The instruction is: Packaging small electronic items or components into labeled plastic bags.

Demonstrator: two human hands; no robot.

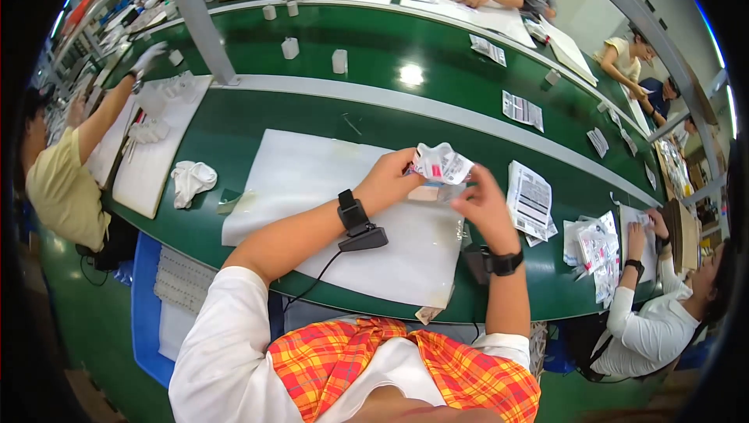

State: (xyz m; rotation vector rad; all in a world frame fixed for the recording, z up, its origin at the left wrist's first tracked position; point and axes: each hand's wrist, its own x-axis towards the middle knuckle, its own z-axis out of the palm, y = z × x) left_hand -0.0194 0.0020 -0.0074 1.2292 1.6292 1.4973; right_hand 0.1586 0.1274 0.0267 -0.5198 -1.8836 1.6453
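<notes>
Only small, illegible print on the crumpled white pouch (441, 164) and the stacked white packets (530, 198).

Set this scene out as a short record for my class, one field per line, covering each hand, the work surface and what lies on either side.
Left hand: grips a white printed packet
Right hand: fingers at the packet's right side; whether they grip it is unclear
Work surface: white mat on a green table
Left of mat: crumpled white cloth
Right of mat: stacked packets, then a looser pile of bags
</notes>
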